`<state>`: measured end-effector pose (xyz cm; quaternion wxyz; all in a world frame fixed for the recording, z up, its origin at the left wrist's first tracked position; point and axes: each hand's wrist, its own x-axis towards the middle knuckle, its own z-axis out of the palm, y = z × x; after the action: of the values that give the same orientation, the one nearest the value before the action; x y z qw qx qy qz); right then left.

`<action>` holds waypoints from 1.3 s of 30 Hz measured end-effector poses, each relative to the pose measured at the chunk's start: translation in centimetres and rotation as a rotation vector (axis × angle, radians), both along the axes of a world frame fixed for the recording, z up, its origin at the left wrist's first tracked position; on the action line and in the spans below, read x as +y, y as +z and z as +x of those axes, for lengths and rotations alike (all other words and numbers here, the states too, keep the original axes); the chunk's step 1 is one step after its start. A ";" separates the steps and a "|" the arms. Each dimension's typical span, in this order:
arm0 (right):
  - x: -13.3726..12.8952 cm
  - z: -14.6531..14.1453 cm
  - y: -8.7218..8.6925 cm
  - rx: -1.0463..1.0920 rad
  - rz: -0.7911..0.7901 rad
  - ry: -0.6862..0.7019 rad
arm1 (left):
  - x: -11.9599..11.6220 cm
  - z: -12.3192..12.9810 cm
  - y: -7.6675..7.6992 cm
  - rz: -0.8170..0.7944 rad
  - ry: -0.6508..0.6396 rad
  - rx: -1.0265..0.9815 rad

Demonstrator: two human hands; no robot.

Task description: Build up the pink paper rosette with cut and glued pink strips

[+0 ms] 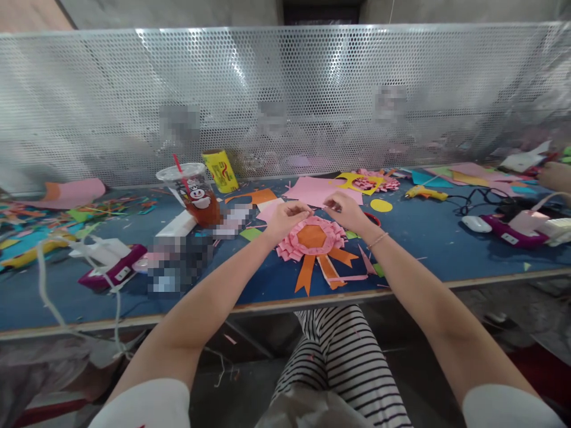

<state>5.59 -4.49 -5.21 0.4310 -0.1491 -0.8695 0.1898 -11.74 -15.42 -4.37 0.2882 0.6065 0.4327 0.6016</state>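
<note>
Rosette, mid-frame on blue table, metal screen above: pink, orange-tailed; I see left hand, right hand curled, pinch unclear.

Head-worn view, facing forward and down, near the table

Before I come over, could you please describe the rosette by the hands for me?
At the blue table, find the wearer's left hand and right hand. Just below them in the picture lies a rosette of pink loops. Unlike the flat pink sheet behind, it has notched orange tails.
</note>
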 end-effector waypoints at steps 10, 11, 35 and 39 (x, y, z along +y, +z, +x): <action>-3.2 -0.7 0.8 0.066 0.116 0.091 | -0.2 0.8 -0.3 -0.057 0.042 0.035; -3.2 -0.7 0.8 0.073 0.120 0.090 | -0.2 0.8 -0.3 -0.060 0.044 0.039; -2.4 -1.1 0.1 0.028 0.119 0.044 | -0.4 1.1 -0.7 -0.087 0.080 0.088; -2.3 -1.1 0.0 -0.010 0.160 0.052 | -0.3 1.2 -0.9 -0.089 0.050 0.100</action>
<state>4.45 -6.83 -5.24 0.4321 -0.0926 -0.8876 0.1301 -10.58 -15.75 -5.27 0.2778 0.6114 0.4879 0.5576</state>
